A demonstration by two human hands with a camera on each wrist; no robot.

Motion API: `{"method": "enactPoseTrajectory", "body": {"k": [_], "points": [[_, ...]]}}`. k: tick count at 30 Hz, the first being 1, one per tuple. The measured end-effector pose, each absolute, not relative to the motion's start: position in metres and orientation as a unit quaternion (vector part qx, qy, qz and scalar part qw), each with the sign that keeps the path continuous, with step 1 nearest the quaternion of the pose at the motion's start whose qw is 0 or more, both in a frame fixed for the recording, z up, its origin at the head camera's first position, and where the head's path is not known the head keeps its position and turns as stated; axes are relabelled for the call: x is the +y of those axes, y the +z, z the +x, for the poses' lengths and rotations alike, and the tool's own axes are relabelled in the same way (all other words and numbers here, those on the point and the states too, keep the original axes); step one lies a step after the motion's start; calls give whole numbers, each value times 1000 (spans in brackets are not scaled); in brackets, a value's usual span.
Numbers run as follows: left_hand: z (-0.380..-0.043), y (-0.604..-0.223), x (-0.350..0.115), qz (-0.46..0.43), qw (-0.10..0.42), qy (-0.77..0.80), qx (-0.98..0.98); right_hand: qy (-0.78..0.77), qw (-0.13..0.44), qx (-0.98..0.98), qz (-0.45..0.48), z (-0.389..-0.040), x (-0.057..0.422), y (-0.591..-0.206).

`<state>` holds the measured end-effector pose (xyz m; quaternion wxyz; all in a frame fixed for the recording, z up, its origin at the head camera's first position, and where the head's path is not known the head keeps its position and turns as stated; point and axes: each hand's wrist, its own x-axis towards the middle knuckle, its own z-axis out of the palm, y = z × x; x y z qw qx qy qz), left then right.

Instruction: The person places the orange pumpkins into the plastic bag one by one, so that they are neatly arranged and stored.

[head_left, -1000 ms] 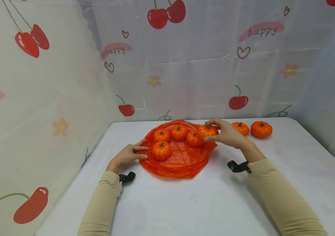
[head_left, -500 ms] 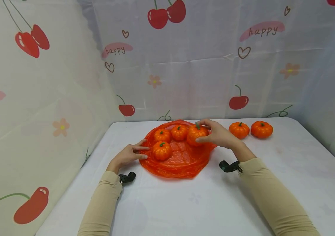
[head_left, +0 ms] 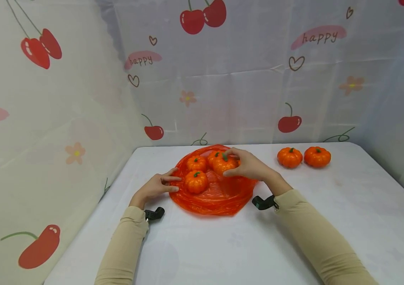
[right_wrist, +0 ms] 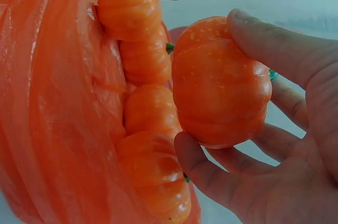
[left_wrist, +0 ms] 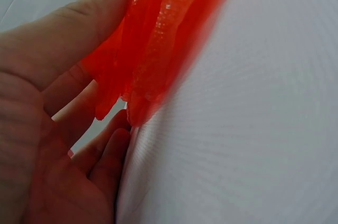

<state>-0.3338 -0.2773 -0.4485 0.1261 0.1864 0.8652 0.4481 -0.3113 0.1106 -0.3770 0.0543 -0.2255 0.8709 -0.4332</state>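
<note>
My right hand (head_left: 249, 166) holds a small orange toy pumpkin (right_wrist: 219, 86) between thumb and fingers, its green stem up in the head view. It hangs over an orange-red plastic bag (head_left: 216, 204) that lies spread open on the table. Inside the bag sit several more pumpkins, among them a front left one (head_left: 196, 182) and one behind it (head_left: 196, 163); the held pumpkin and right hand partly cover others. At the bag's left side, my left hand (head_left: 155, 188) pinches the gathered edge (left_wrist: 153, 39), thumb in front and fingers behind.
Two further pumpkins, a nearer one (head_left: 289, 157) and one to its right (head_left: 317, 156), stand at the back right of the white table (head_left: 205, 249). Curtains printed with cherries (head_left: 202, 87) rise behind and at both sides. A black camera sits on each wrist.
My right hand has carried the pumpkin leftward, from the bag's right edge to over its middle, uncovering the two pumpkins at the back right. The left hand stays at the bag's edge.
</note>
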Motion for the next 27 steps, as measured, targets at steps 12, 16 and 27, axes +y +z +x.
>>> {"method": "enactPoseTrajectory", "body": {"k": [12, 16, 27], "points": [[-335, -450, -277, 182, 126, 446, 867, -394, 45, 894, -209, -316, 92, -384], [-335, -450, -277, 184, 126, 448, 866, -387, 39, 899, -204, -316, 85, -387], [-334, -449, -277, 179, 128, 450, 866, -372, 23, 911, -178, -317, 68, -395]]}}
